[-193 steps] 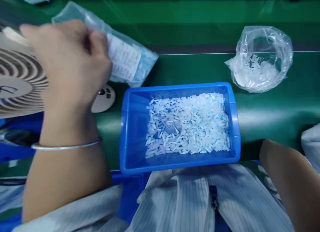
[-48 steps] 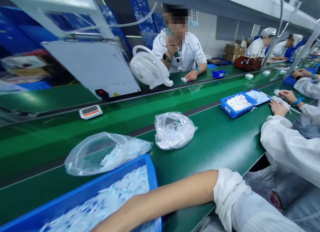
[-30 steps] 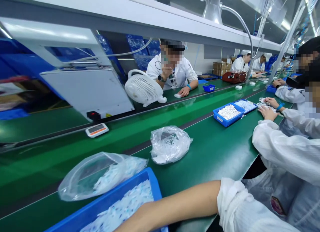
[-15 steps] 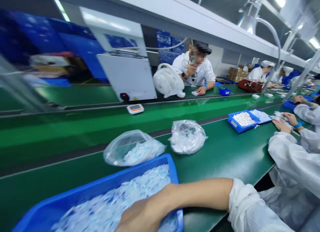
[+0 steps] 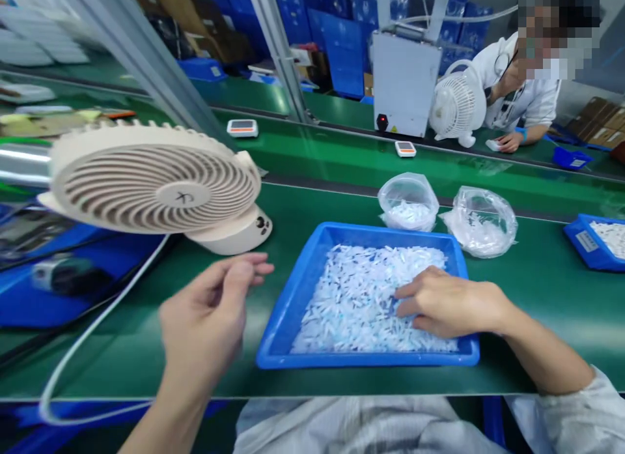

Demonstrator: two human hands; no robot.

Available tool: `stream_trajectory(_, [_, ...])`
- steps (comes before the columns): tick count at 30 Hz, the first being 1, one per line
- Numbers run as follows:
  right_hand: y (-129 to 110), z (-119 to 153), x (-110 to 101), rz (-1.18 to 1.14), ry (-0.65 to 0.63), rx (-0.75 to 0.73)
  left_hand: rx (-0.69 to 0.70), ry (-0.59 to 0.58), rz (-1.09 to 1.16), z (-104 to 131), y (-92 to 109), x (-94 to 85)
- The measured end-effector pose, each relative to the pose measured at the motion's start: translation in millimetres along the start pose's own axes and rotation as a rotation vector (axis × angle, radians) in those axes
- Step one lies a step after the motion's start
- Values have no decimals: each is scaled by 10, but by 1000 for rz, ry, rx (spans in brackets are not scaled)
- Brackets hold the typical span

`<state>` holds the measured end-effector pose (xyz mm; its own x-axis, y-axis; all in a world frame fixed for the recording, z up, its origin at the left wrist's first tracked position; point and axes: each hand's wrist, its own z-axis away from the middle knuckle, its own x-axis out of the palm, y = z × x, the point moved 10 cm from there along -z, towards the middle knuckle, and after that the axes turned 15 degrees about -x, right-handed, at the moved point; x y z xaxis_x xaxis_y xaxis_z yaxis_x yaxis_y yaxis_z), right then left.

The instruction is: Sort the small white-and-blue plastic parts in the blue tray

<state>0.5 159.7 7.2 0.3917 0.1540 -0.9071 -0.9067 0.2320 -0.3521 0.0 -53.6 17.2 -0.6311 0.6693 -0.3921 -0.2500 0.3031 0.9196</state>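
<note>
A blue tray (image 5: 288,311) on the green bench in front of me holds a loose layer of small, thin white and pale-blue pieces (image 5: 361,297), too small to name. My right hand (image 5: 449,304) reaches over the tray's right side, fingers apart and tips touching the pieces; no piece shows gripped. Left of the tray, my left hand (image 5: 209,311) hovers above the bench, fingers loosely bent and slightly apart, with nothing visible in it. Behind the tray are two clear plastic bags, a left bag (image 5: 409,203) and a right bag (image 5: 483,223), both with similar pieces inside.
A cream fan (image 5: 161,187) stands close beyond my left hand, its white cable (image 5: 88,343) looping down. Blue bins (image 5: 29,297) with cables lie left. A second blue tray (image 5: 586,242) sits far right. Across the green belt (image 5: 332,148) a person (image 5: 527,83) works beside a white fan (image 5: 456,109).
The view has swung left and down, bringing my left hand and the cream fan into sight. My right hand, earlier deep in the tray's pieces, now rests at their surface.
</note>
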Motion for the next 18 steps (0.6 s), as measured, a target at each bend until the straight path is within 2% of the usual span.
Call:
stream_trajectory(1, [-7, 8, -46, -26, 31, -9, 72, -5, 18, 1, 162, -14])
stream_trajectory(3, [32, -7, -164, -70, 88, 7, 202, -99, -31, 6, 451, 87])
stream_trajectory(5, [151, -63, -284, -81, 122, 82, 328, -304, -184, 57, 672, 387])
stream_trajectory(7, [293, -156, -352, -37, 93, 175, 490, -604, -395, 235, 786, 829])
stream_trajectory(9, [433, -260, -359, 31, 21, 270, 615, -850, -622, 430, 743, 1217])
stream_trajectory(11, [559, -346, -326, 70, -34, 354, 701, -1005, -803, 562, 636, 1495])
stream_trajectory(12, [608, -382, -294, 68, -50, 379, 718, -1044, -860, 586, 585, 1595])
stream_trajectory(15, [683, -465, -172, 21, -59, 366, 764, -1102, -942, 614, 476, 1771])
stream_trajectory(18, [714, -474, -111, -14, -28, 322, 783, -1123, -927, 606, 423, 1797])
